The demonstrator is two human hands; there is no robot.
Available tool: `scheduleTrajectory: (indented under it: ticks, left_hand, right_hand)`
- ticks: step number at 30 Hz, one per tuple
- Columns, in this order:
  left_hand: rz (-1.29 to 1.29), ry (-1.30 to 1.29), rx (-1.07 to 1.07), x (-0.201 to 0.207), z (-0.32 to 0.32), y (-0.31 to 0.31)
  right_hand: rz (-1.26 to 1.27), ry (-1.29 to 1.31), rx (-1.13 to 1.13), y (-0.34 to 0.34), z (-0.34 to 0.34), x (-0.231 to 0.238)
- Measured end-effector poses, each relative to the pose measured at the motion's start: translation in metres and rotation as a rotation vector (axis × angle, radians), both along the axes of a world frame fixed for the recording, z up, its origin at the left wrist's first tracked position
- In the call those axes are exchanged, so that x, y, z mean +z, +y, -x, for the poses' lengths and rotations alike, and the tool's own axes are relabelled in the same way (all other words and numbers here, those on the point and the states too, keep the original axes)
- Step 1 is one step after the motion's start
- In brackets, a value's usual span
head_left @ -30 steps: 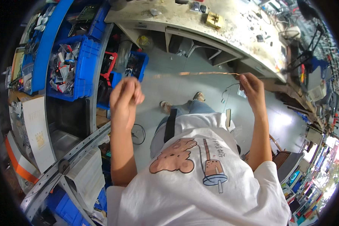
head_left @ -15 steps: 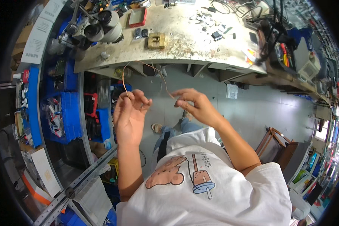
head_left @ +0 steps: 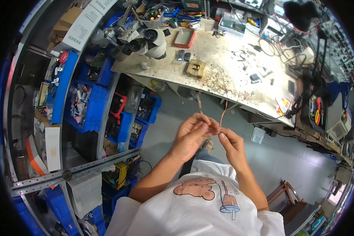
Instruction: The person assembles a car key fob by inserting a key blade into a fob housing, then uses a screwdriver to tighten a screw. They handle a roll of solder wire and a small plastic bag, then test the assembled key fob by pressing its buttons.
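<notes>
The far stretch of the copper-coloured strip (head_left: 223, 114) is hard to make out against the desk (head_left: 169, 72); two strands run from the hands toward 12 o'clock. The left hand (head_left: 192, 135) has bent fingers covering its strand's lower end, so I cannot tell whether it grips. At its 4 o'clock, the right hand (head_left: 232, 147) pinches the other strand between thumb and forefinger. Toward 10 o'clock from both, a blue bin (head_left: 96, 112) holds mixed small packets, contents unclear; toward 12, a red-rimmed tray (head_left: 183, 38) shows its pale bottom.
</notes>
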State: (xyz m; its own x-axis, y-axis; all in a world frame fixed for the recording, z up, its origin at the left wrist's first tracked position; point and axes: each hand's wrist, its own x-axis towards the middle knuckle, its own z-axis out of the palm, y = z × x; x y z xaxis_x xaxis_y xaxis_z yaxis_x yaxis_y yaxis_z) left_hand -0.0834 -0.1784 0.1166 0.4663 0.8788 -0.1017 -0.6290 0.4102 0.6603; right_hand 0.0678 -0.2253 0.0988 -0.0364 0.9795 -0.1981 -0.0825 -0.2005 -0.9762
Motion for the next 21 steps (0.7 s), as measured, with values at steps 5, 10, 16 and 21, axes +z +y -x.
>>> scheduleTrajectory:
  ticks: [5,10,16,21]
  left_hand:
    - [0.016,-0.07,0.031,0.009,-0.011,0.046]
    - [0.149,-0.052,0.068,-0.017,0.016,0.114]
    - [0.379,-0.079,-0.126,-0.05,0.02,0.186]
    - [0.345,0.042,-0.316,-0.064,0.022,0.24]
  right_hand:
    - [0.173,0.476,0.04,0.016,0.002,-0.009]
    - [0.197,0.1,-0.112,0.042,-0.023,-0.006]
    - [0.24,-0.357,-0.342,0.087,-0.045,0.01]
    - [0.258,-0.478,-0.449,0.115,-0.042,0.027]
